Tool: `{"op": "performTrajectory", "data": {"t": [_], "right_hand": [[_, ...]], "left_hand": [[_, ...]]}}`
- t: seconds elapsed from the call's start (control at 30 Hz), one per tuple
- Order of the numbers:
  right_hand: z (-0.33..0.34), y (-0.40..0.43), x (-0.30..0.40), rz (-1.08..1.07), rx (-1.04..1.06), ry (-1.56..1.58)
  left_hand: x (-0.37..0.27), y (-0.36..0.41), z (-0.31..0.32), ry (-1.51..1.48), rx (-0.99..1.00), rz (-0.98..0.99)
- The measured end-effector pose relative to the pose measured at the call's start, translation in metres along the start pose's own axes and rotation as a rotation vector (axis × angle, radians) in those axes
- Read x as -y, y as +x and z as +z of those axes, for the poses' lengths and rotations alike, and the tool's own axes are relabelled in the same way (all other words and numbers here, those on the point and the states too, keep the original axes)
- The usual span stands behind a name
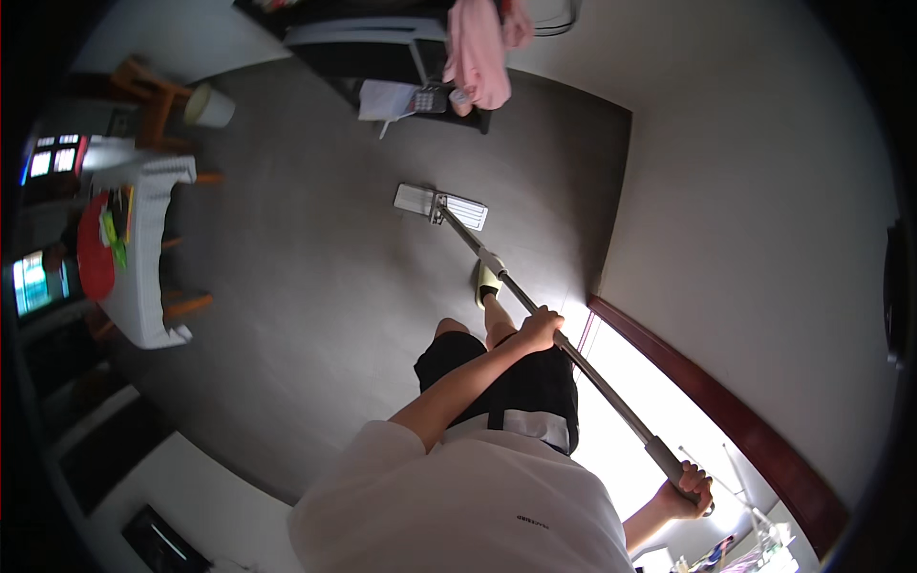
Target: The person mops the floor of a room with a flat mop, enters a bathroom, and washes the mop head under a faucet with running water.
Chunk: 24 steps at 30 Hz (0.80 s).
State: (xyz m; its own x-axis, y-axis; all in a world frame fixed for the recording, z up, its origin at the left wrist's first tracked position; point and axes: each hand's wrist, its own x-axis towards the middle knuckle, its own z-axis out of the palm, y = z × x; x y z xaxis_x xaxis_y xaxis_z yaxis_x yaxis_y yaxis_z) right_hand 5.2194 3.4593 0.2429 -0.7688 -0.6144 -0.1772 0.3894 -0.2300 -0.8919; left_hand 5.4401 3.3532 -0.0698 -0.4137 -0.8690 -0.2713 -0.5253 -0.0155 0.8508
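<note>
A flat mop with a long metal pole slants across the view from the lower right to the upper middle. My left hand is closed around the middle of the pole, in front of my black shorts. At the top end, my right hand grips the grey handle sleeve. The wide, flat mop head lies on the grey floor, ahead of my feet. A pale slipper shows partly behind the pole.
A dark desk with a pink cloth, papers and a calculator stands ahead. To the left are a table with a white cloth and a pale bin. A wall and a bright doorway with a dark red frame lie right.
</note>
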Motion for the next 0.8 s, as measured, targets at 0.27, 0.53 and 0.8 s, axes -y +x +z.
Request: {"op": "performTrajectory", "data": {"t": [0.27,0.53,0.8], "right_hand": [[0.038,0.04,-0.017,0.443,0.724,-0.025],[0.145,-0.089,-0.141,0.665,1.095,-0.28],[0.113,-0.258,-0.116,0.955,2.211,-0.083]], "left_hand": [[0.024,-0.111,0.047,-0.17,-0.522,-0.177],[0.102,-0.237,0.091,-0.215,-0.918,-0.73],[0.092,-0.373,0.146,-0.33,-1.637,-0.665]]}}
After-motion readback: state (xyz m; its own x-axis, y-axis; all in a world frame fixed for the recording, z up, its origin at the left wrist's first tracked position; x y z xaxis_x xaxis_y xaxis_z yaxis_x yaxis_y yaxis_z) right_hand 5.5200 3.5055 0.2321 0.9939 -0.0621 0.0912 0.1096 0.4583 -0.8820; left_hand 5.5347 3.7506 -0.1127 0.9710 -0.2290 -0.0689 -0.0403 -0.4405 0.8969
